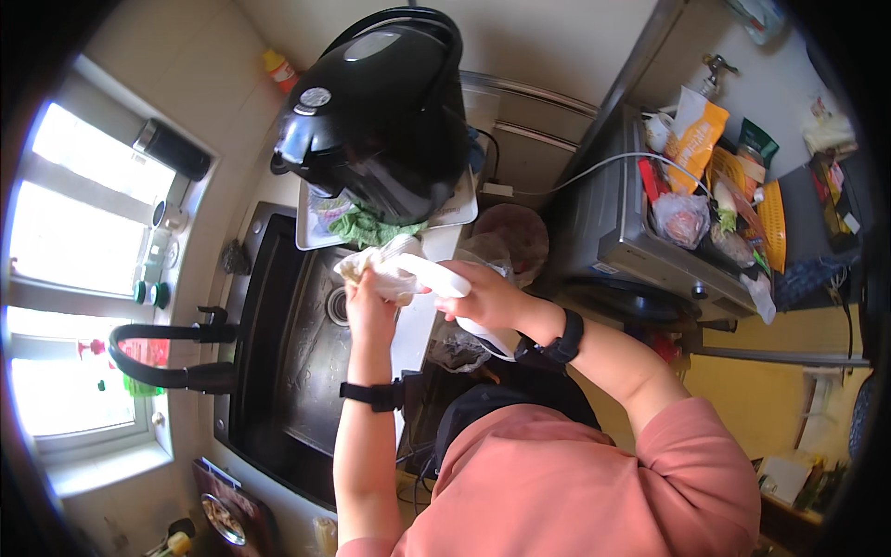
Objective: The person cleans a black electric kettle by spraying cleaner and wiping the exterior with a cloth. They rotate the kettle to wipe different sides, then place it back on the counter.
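Note:
My left hand (pixel 370 310) pinches a stained, off-white cloth (pixel 379 273) above the near edge of the sink. A curved white handle-like part (pixel 438 276) of a smooth object lies against the cloth, and my right hand (pixel 487 296) is closed around it. Below that hand shows another white section with a dark edge (pixel 498 341), apparently of the same object; my fingers hide how they join. Under my left hand is a dark sink (pixel 306 390) with a round drain (pixel 337 306).
A large black air fryer (pixel 390 118) stands on a white tray (pixel 306 230), beside a green cloth (pixel 369 226). A black faucet (pixel 160 376) arches at the sink's left. On the right, food packages crowd a metal-cased appliance (pixel 626 209); a white cable (pixel 592 167) runs towards it.

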`<state>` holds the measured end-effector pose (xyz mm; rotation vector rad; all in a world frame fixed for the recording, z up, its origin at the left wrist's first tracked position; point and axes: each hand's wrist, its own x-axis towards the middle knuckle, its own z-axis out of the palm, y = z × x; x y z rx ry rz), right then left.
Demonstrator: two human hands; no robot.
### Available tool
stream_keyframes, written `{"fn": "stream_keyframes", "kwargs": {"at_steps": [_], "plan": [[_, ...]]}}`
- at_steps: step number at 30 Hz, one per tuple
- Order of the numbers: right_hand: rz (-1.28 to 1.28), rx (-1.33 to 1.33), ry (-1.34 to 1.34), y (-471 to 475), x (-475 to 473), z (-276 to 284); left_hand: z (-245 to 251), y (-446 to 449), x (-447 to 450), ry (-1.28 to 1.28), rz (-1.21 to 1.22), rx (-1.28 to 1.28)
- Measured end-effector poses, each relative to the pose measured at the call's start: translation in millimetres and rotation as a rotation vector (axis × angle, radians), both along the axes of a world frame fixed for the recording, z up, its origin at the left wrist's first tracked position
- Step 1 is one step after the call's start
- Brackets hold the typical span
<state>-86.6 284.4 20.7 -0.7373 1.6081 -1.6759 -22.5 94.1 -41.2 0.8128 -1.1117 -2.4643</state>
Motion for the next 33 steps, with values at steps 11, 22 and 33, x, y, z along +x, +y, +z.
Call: {"fn": "stream_keyframes", "kwargs": {"at_steps": [11,22,33], "plan": [[-0.112,0.097,-0.025,9.6,-8.2,-15.6,3.8,36.9,-18.6,0.007,-0.101,0.036],[-0.377,-0.034,-0.305,24.9,-82.4,-52.0,-46.4,41.4,-42.8,-0.075,-0.098,0.229],[-0.300,-0.130,-0.230,-7.9,-116.1,-48.3,-52.0,37.8,-27.1,-0.135,-0.059,0.148]]}}
